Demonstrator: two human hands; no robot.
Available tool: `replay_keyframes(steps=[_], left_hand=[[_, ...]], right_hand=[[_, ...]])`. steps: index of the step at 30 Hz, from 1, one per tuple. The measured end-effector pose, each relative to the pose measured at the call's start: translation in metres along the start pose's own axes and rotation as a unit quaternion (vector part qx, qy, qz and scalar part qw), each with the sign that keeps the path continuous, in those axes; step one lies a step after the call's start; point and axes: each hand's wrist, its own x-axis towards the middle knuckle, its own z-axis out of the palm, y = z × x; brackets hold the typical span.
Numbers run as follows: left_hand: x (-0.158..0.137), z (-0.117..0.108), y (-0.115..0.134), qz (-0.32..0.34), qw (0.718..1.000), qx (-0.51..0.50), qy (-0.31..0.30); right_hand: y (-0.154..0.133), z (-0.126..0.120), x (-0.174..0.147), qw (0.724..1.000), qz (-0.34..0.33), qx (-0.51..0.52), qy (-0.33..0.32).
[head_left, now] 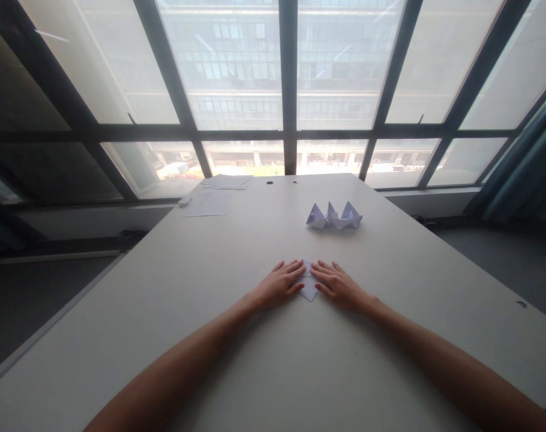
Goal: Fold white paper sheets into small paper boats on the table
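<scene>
A small folded piece of white paper (pixel 309 289) lies flat on the white table, a pointed corner toward me. My left hand (pixel 279 284) rests open on its left side, fingers stretched out and pressing down. From the other side my right hand (pixel 338 285) lies open on its right part, fingers also extended. Both hands hide the paper's side edges; a crease line shows between them. Farther off, slightly right, folded paper boats (pixel 335 217) stand in a row on the tabletop.
Loose white paper sheets (pixel 205 204) lie at the table's far left, beside a small white object (pixel 185 202) near the edge. A dark round hole (pixel 269 182) is in the far tabletop (pixel 255 234). Large windows rise beyond, with a curtain (pixel 516 156) at right.
</scene>
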Motion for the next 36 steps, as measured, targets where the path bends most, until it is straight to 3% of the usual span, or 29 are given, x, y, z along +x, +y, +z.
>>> replay_keyframes(steps=[4, 11, 17, 21, 28, 36], left_hand=[[-0.002, -0.004, -0.007, 0.007, 0.998, -0.029, 0.054], [-0.005, -0.022, -0.026, 0.056, 0.988, -0.140, 0.012], [-0.004, -0.026, -0.022, 0.111, 0.992, -0.057, 0.013], [-0.005, -0.028, -0.018, 0.099, 0.995, -0.032, 0.002], [-0.004, -0.018, -0.023, 0.059, 0.973, -0.200, 0.094], [-0.001, -0.016, -0.022, 0.050, 0.974, -0.186, 0.119]], right_hand=[[0.000, -0.001, -0.001, 1.000, -0.001, 0.007, 0.008], [0.003, 0.002, -0.001, 1.000, 0.000, 0.011, 0.011], [0.002, 0.001, 0.000, 1.000, -0.001, 0.023, 0.015], [0.002, 0.000, 0.000, 0.999, -0.006, 0.030, 0.017], [0.005, 0.005, 0.001, 0.998, -0.009, 0.044, 0.035], [0.007, 0.010, 0.000, 0.997, -0.015, 0.052, 0.057]])
